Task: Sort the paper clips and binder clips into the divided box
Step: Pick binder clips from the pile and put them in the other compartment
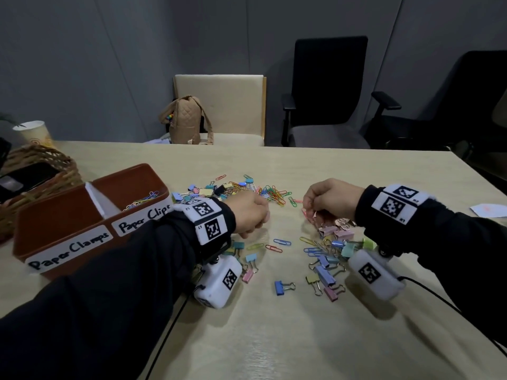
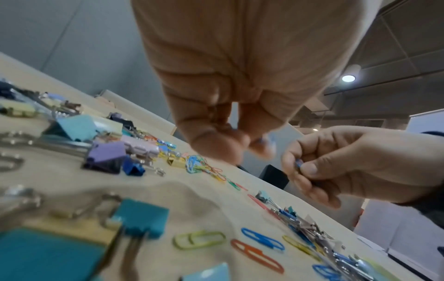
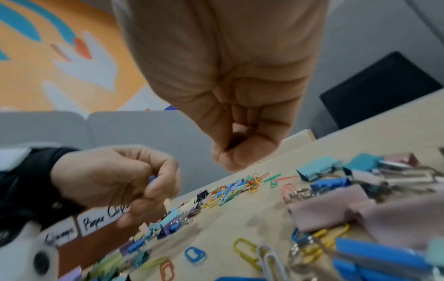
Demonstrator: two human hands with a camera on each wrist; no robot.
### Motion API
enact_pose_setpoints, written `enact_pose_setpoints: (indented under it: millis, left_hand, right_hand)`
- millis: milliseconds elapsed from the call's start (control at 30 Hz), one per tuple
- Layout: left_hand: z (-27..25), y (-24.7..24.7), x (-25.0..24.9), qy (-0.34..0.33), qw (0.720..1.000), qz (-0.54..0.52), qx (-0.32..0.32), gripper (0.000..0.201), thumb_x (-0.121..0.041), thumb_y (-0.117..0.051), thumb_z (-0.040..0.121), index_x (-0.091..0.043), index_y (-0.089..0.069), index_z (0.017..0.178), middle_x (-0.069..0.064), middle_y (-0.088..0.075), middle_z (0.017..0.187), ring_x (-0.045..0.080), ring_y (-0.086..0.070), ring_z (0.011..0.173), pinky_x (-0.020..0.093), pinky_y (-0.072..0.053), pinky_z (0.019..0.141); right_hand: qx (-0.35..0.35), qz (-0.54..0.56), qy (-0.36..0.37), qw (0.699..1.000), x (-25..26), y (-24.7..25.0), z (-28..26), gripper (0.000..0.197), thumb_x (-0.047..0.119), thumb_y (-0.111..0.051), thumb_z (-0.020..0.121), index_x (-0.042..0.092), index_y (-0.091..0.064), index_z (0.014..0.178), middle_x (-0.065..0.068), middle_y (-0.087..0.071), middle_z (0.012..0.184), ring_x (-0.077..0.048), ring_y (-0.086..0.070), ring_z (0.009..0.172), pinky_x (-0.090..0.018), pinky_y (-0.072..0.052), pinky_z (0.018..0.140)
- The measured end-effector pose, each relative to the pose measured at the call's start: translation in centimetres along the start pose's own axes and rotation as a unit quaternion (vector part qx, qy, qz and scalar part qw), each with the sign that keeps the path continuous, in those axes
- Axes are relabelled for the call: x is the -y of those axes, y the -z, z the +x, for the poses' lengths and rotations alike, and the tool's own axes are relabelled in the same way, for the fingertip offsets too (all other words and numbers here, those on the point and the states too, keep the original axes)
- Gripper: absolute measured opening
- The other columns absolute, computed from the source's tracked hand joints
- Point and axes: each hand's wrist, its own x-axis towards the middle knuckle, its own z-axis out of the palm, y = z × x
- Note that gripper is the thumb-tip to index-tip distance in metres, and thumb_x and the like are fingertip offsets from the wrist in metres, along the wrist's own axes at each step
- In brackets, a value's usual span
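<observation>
The brown divided box (image 1: 55, 212) stands at the left, labelled "Paper Clamps" in front and "Paper Clips" behind; several paper clips (image 1: 142, 200) lie in the rear compartment. Coloured paper clips (image 1: 274, 193) and pastel binder clips (image 1: 332, 259) are scattered over the middle of the table. My left hand (image 1: 260, 218) hovers above them with curled fingers and pinches a small blue clip (image 3: 152, 178). My right hand (image 1: 311, 209) hangs over a pile of pink binder clips (image 1: 333, 227). It pinches another small blue clip (image 2: 299, 163) between thumb and forefinger; its kind is unclear.
A wicker basket (image 1: 35, 171) and a paper cup (image 1: 33, 131) stand at the far left. A tan bag (image 1: 189, 119) sits on a cream chair behind the table, with black chairs (image 1: 326, 89) to its right. A white paper (image 1: 491, 209) lies near the right edge.
</observation>
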Motion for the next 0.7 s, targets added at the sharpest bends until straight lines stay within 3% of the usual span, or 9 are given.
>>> enact_pose_setpoints:
  millis: [100,167,233,267,333,400,467,533,700]
  left_hand:
    - [0.1,-0.7,-0.4,0.044,0.998,-0.015,0.031,0.017,-0.003,-0.037,0.083,-0.012,-0.04,0.068,0.007,-0.037,0.062,0.017,-0.029,0.048,0.022,-0.024,0.047]
    - [0.2,-1.1,-0.8,0.052,0.998,-0.011,0.039,0.015,-0.014,-0.044,0.084,-0.014,-0.038,0.07,0.003,-0.036,0.063,0.018,-0.029,0.05,0.022,-0.022,0.05]
    - [0.3,-1.4,-0.8,0.008,0.997,0.078,0.019,0.02,-0.028,-0.057,0.085,-0.016,-0.047,0.072,-0.001,-0.042,0.066,0.017,-0.04,0.057,0.024,-0.028,0.051]
    - [0.3,-1.4,-0.8,-0.027,0.987,0.16,0.006,0.017,-0.033,-0.064,0.082,-0.019,-0.054,0.078,-0.005,-0.046,0.068,0.014,-0.046,0.062,0.024,-0.032,0.053]
    - [0.2,-1.5,-0.8,-0.071,0.949,0.307,0.007,0.03,-0.041,-0.075,0.073,-0.029,-0.062,0.098,-0.011,-0.053,0.079,0.009,-0.052,0.073,0.023,-0.036,0.057]
    - [0.5,-1.7,-0.9,-0.088,0.92,0.382,0.02,0.044,-0.045,-0.078,0.07,-0.033,-0.063,0.109,-0.009,-0.057,0.096,0.013,-0.055,0.093,0.024,-0.038,0.067]
    - [0.6,-1.9,-1.2,-0.104,0.909,0.403,0.02,0.038,-0.042,-0.078,0.073,-0.031,-0.067,0.107,-0.01,-0.055,0.091,0.015,-0.055,0.097,0.022,-0.037,0.067]
    - [0.6,-1.9,-1.5,-0.119,0.909,0.399,0.017,0.028,-0.039,-0.076,0.076,-0.028,-0.072,0.101,-0.013,-0.051,0.076,0.013,-0.054,0.085,0.02,-0.034,0.056]
    - [0.7,-2.6,-1.8,-0.157,0.895,0.418,0.002,0.015,-0.033,-0.068,0.08,-0.022,-0.075,0.089,-0.01,-0.063,0.08,0.012,-0.054,0.073,0.02,-0.037,0.058]
  right_hand:
    - [-0.002,0.105,-0.065,0.992,-0.2,0.4,0.0,0.027,-0.001,-0.032,0.085,0.014,-0.046,0.068,-0.003,-0.041,0.05,-0.013,-0.028,0.038,-0.015,-0.022,0.039]
    - [0.004,0.086,-0.078,0.993,-0.1,0.7,-0.2,0.024,0.011,-0.04,0.087,0.013,-0.047,0.064,0.001,-0.036,0.045,-0.013,-0.023,0.036,-0.014,-0.019,0.039]
    - [0.008,-0.086,-0.039,0.995,-0.1,0.7,-0.8,0.032,0.031,-0.057,0.088,0.009,-0.056,0.065,-0.001,-0.047,0.048,-0.017,-0.037,0.04,-0.021,-0.03,0.042]
    - [0.012,-0.204,-0.013,0.979,0.0,0.6,-1.1,0.035,0.04,-0.066,0.083,0.008,-0.062,0.069,-0.001,-0.059,0.055,-0.018,-0.048,0.046,-0.025,-0.04,0.047]
    - [0.034,-0.394,0.019,0.918,0.1,0.0,-1.6,0.042,0.051,-0.076,0.07,0.011,-0.069,0.08,-0.001,-0.071,0.075,-0.017,-0.063,0.065,-0.029,-0.051,0.062]
    - [0.062,-0.485,0.014,0.872,0.3,-0.6,-1.5,0.052,0.059,-0.079,0.061,0.014,-0.071,0.084,-0.002,-0.072,0.082,-0.019,-0.065,0.076,-0.029,-0.051,0.066]
    - [0.081,-0.512,-0.005,0.855,0.5,-1.1,-1.3,0.057,0.061,-0.08,0.057,0.013,-0.072,0.085,-0.002,-0.072,0.083,-0.02,-0.066,0.077,-0.03,-0.052,0.066]
    - [0.095,-0.521,-0.01,0.848,0.8,-1.6,-1.3,0.054,0.056,-0.081,0.061,0.011,-0.072,0.089,-0.003,-0.071,0.084,-0.02,-0.064,0.075,-0.03,-0.053,0.068]
    - [0.105,-0.531,0.001,0.841,1.1,-2.7,-1.3,0.043,0.045,-0.077,0.073,0.007,-0.07,0.092,-0.004,-0.063,0.078,-0.02,-0.057,0.072,-0.029,-0.049,0.066]
